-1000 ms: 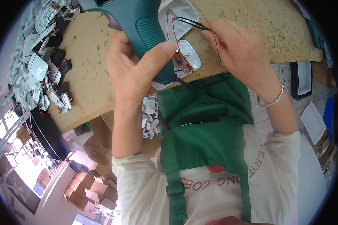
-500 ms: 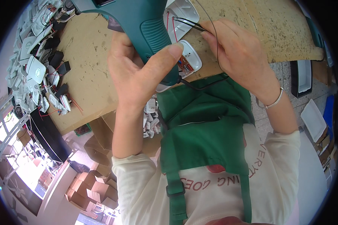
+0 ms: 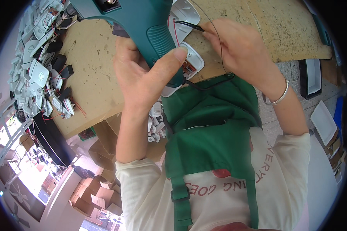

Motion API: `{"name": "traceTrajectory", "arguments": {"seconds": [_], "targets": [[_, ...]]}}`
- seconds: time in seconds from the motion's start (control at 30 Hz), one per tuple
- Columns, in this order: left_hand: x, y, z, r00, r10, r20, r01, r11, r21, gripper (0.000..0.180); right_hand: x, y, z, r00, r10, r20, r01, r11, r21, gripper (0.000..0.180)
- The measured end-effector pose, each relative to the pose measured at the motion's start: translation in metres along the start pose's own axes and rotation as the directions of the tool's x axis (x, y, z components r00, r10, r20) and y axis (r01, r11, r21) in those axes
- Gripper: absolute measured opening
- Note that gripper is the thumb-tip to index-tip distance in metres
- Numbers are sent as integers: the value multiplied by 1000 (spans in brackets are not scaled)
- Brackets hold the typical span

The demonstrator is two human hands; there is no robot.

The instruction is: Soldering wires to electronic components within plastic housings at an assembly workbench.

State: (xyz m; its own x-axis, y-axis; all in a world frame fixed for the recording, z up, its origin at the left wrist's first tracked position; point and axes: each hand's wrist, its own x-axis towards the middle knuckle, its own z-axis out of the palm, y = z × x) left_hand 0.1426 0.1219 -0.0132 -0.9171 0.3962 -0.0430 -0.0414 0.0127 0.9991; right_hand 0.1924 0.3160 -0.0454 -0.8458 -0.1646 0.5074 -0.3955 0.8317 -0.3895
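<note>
In my left hand [image 3: 142, 71] is a teal pistol-grip power tool [image 3: 142, 27], my fingers wrapped round its ribbed handle and the thumb lying across it. A black cord leaves the handle's lower end. My right hand [image 3: 239, 50] pinches black tweezers [image 3: 192, 25]. Their tips are by thin red wires [image 3: 176, 34] at an open white plastic casing [image 3: 187, 15]. A second white casing part [image 3: 195, 57] lies nearer me, with a small brown circuit board [image 3: 189, 68] in it. The tool partly hides both casing parts.
A heap of white casings [image 3: 38, 73] with black blocks and red wires covers the left of the worn table [image 3: 92, 84]. Cardboard boxes [image 3: 85, 192] stand on the floor at lower left. White trays [image 3: 323, 121] are at right. Small white parts [image 3: 156, 123] lie below the table edge.
The tweezers and my right hand have shifted slightly left, and the casing parts sit slightly further left too. My left hand still holds the tool, now slightly lower in view.
</note>
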Motion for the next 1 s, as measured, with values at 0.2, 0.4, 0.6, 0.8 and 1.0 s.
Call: {"name": "traceTrajectory", "arguments": {"seconds": [0.2,0.4,0.6,0.8,1.0], "targets": [[-1,0,3,1000,30,-8,-30,999,-11,57,7,3,-11,984,155,91,-168,972,163,10],[-2,0,2,1000,14,-9,-14,1000,12,57,-9,3,-30,969,244,47,-248,957,152,12],[-3,-2,2,998,27,-50,-24,997,68,60,-49,23,-83,889,446,-102,-455,885,-102,15],[-4,0,2,999,3,-46,3,990,143,60,-82,51,-110,874,464,-144,-485,837,-254,16],[-6,2,-1,979,195,-50,-180,959,219,55,-104,59,-128,818,529,-226,-574,776,-260,17]]}}
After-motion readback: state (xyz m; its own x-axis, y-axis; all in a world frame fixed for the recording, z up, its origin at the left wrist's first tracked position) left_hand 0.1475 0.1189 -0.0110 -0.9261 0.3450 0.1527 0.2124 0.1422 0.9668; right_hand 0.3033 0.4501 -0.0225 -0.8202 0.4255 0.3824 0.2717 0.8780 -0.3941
